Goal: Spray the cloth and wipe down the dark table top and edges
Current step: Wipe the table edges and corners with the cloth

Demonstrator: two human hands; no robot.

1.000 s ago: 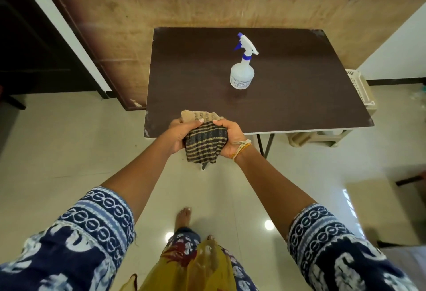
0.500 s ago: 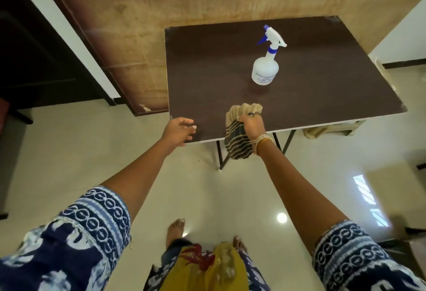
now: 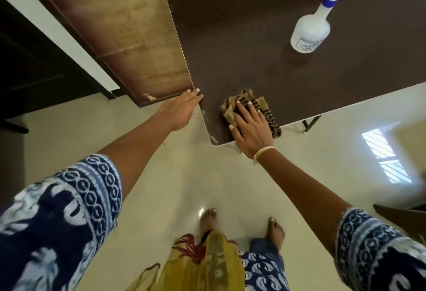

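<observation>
Wiping is under way: flat right hand [image 3: 251, 129] presses the striped brown cloth [image 3: 251, 104] on the dark counter [image 3: 253, 48] corner (left hand [image 3: 182, 110], fingers straight, steadies the edge), and sweeping outward probably comes next.

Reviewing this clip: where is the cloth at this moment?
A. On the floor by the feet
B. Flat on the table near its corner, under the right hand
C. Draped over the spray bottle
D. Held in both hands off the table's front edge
B: the right hand presses with straight fingers on the cloth, which lies on the table near its corner.
</observation>
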